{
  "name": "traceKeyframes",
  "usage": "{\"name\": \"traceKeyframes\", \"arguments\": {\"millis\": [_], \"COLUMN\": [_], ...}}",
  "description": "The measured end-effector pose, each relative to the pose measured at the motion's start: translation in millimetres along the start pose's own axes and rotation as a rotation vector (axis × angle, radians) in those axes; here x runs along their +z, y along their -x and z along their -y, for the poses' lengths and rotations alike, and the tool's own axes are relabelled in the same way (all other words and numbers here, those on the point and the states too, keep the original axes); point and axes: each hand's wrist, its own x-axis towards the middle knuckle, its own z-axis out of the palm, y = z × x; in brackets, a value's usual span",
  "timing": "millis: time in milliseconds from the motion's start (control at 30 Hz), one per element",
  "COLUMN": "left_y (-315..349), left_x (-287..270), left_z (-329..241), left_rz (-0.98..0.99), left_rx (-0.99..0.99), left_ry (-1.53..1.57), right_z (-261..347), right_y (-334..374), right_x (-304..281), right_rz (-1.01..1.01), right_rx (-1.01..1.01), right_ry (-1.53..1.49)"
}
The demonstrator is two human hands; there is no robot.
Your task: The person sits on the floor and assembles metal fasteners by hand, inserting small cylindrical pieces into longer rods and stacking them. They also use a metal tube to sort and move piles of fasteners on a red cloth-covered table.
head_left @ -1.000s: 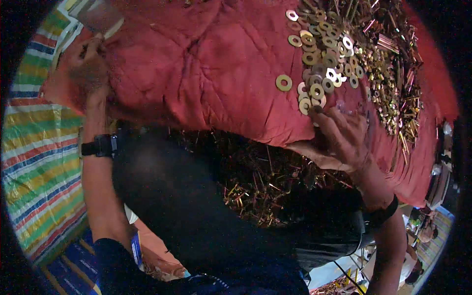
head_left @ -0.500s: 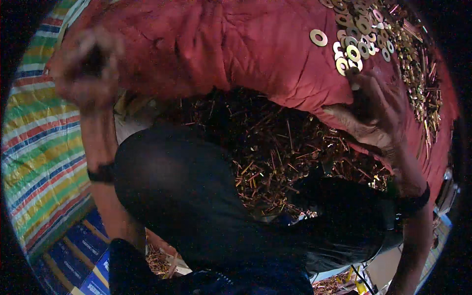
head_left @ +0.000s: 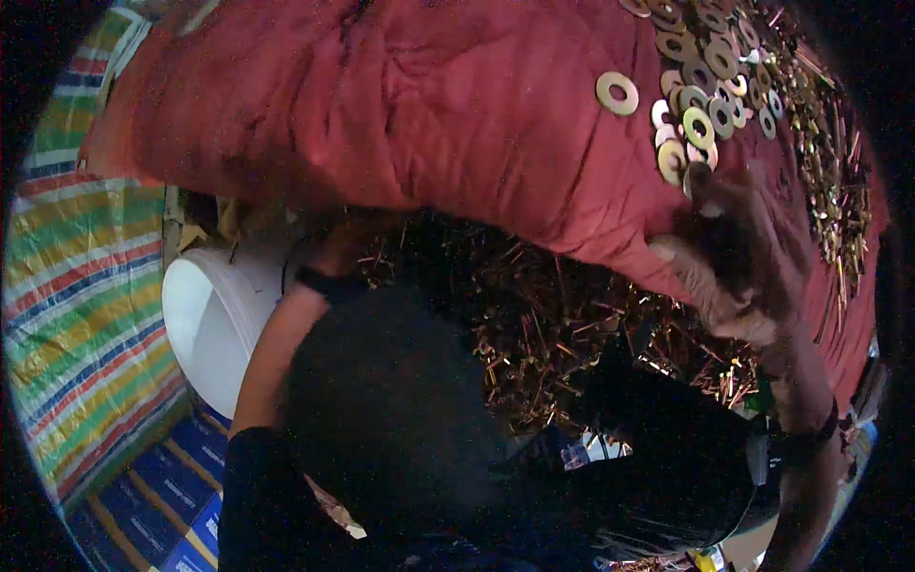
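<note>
A red cloth [head_left: 477, 105] bulges across the top of the view, with a cluster of flat metal washers [head_left: 697, 126] lying at its upper right. One more washer [head_left: 617, 93] sits slightly apart on the left. My right hand [head_left: 739, 253] rests on the cloth just below the cluster, thumb and forefinger spread, the forefinger tip close against the lowest washers. I see nothing held in it. My left hand [head_left: 355, 238] reaches down past the cloth's near edge, over a dark heap of thin copper-coloured metal pieces [head_left: 534, 353]. Shadow hides its fingers.
Small metal pieces [head_left: 829, 162] lie along the cloth's right side. A white round container [head_left: 205, 324] stands at left, beside a striped plastic sheet [head_left: 95, 315] and blue boxes [head_left: 157, 496]. My dark-clothed knee [head_left: 381, 381] fills the lower middle.
My left hand has come down from the cloth's upper left to the shadowed heap below its edge, uncovering the white container. My right hand stays by the washers, slightly lower in view.
</note>
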Motion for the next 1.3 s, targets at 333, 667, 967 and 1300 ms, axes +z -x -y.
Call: {"name": "traceKeyframes", "arguments": {"millis": [333, 667, 967, 1300], "left_y": [1, -103, -143, -152], "left_x": [-28, -77, -97, -108], "left_z": [4, 13, 23, 36], "left_rz": [-0.129, -0.454, -0.590, -0.658], "left_rx": [-0.008, -0.051, -0.098, -0.146], "left_ry": [0.009, -0.063, -0.069, -0.036], "right_z": [0, -17, -17, -12], "right_y": [9, -2, 3, 14], "right_x": [-25, -5, -6, 0], "right_rz": [0.168, -0.046, -0.066, -0.186], "right_rx": [0.050, -0.109, -0.068, -0.076], "right_ry": [-0.037, -0.279, -0.316, -0.337]}}
